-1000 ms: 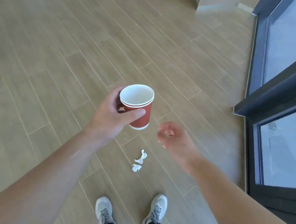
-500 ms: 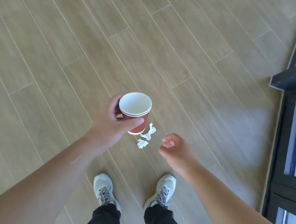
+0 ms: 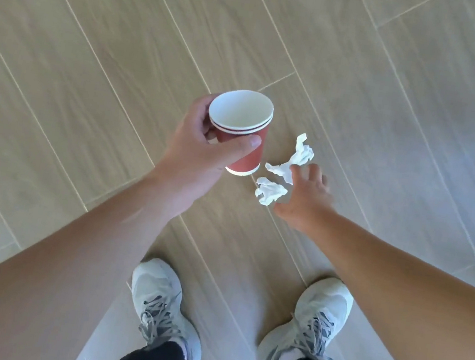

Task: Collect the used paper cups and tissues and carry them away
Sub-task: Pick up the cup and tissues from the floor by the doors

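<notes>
Head view: we grip the stacked red paper cups (image 3: 241,137) in our left hand (image 3: 199,155), thumb and fingers curled round the wall, mouth upright, above the wood-plank floor (image 3: 93,65). Our right hand (image 3: 304,199) reaches down with fingers spread, its fingertips over the larger crumpled tissue (image 3: 293,160); the smaller tissue (image 3: 270,191) lies just beside it. Nearer us stand our grey-laced white shoes, left (image 3: 164,307) and right (image 3: 310,326), well apart from the tissues.

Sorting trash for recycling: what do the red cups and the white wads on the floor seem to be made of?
Red cups: likely coated paper, with rolled white rims, matte red walls and two nested lips. White wads: thin tissue paper, crumpled into soft, sharp-creased folds, matte.
</notes>
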Demonstrator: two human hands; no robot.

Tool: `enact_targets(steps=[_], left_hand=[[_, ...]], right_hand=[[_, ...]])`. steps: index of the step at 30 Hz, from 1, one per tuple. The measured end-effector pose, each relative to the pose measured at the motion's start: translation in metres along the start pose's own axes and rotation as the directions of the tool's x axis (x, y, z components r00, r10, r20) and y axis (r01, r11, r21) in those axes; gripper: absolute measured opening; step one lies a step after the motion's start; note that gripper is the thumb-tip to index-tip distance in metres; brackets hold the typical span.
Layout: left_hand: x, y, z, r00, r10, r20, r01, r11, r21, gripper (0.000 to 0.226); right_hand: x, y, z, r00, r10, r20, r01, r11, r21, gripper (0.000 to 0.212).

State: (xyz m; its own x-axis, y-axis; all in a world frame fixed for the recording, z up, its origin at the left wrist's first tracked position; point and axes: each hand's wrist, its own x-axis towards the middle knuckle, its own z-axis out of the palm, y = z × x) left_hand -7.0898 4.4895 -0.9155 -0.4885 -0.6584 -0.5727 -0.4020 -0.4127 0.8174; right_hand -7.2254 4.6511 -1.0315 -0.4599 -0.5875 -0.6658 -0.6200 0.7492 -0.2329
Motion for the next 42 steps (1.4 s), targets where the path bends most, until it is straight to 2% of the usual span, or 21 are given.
enact_targets(steps=[3, 6, 10, 14, 17, 23, 26, 31, 35, 38, 40, 42], left_hand=[[0.015, -0.042, 0.000, 0.999, -0.012, 0.043, 0.010, 0.998, 0.054, 0.088], [0.029, -0.068, 0.002, 0.997, -0.017, 0.075, 0.010, 0.995, 0.101, 0.081], [0.039, -0.086, 0.007, 0.996, -0.008, 0.084, -0.001, 0.995, 0.105, 0.072], [0.042, -0.089, 0.014, 0.996, 0.002, 0.093, -0.011, 0.995, 0.097, 0.067], [0.039, -0.080, 0.019, 0.996, 0.004, 0.090, -0.012, 0.996, 0.089, 0.062], [0.009, -0.025, 0.021, 0.996, 0.027, 0.080, -0.033, 0.997, 0.070, 0.062], [-0.012, 0.018, 0.022, 0.995, 0.051, 0.088, -0.058, 0.995, 0.086, 0.061], [-0.057, 0.109, 0.016, 0.990, 0.105, 0.097, -0.112, 0.991, 0.073, 0.067], [-0.111, 0.185, -0.001, 0.989, 0.137, 0.052, -0.138, 0.990, 0.020, 0.069], [-0.158, 0.237, -0.024, 0.987, 0.156, 0.026, -0.155, 0.987, -0.034, 0.069], [-0.192, 0.270, -0.043, 0.984, 0.176, 0.015, -0.175, 0.984, -0.047, 0.066], [-0.223, 0.306, -0.065, 0.977, 0.213, 0.025, -0.212, 0.976, -0.051, 0.062]], right_hand=[[0.034, 0.006, 0.033, 0.999, -0.039, -0.034, 0.035, 0.993, -0.114, 0.077], [0.056, 0.008, 0.050, 0.997, -0.073, -0.032, 0.065, 0.976, -0.207, 0.077], [0.074, 0.011, 0.059, 0.986, -0.117, -0.116, 0.089, 0.971, -0.220, 0.058], [0.084, 0.014, 0.057, 0.977, -0.187, -0.107, 0.158, 0.960, -0.230, 0.031], [0.077, 0.013, 0.049, 0.983, -0.151, -0.101, 0.140, 0.984, -0.111, 0.017], [0.020, -0.009, 0.001, 0.991, -0.110, -0.076, 0.124, 0.970, 0.210, 0.006], [-0.016, -0.026, -0.039, 0.994, -0.064, -0.085, 0.088, 0.942, 0.324, 0.022], [-0.087, -0.056, -0.122, 0.991, 0.006, -0.137, 0.061, 0.876, 0.479, 0.017], [-0.155, -0.081, -0.205, 0.983, 0.079, -0.165, 0.056, 0.729, 0.682, 0.013], [-0.215, -0.111, -0.281, 0.977, 0.103, -0.185, 0.079, 0.634, 0.769, 0.007], [-0.261, -0.140, -0.331, 0.976, 0.117, -0.182, 0.096, 0.520, 0.849, 0.003], [-0.306, -0.171, -0.384, 0.977, 0.093, -0.191, 0.137, 0.406, 0.903, 0.010]])
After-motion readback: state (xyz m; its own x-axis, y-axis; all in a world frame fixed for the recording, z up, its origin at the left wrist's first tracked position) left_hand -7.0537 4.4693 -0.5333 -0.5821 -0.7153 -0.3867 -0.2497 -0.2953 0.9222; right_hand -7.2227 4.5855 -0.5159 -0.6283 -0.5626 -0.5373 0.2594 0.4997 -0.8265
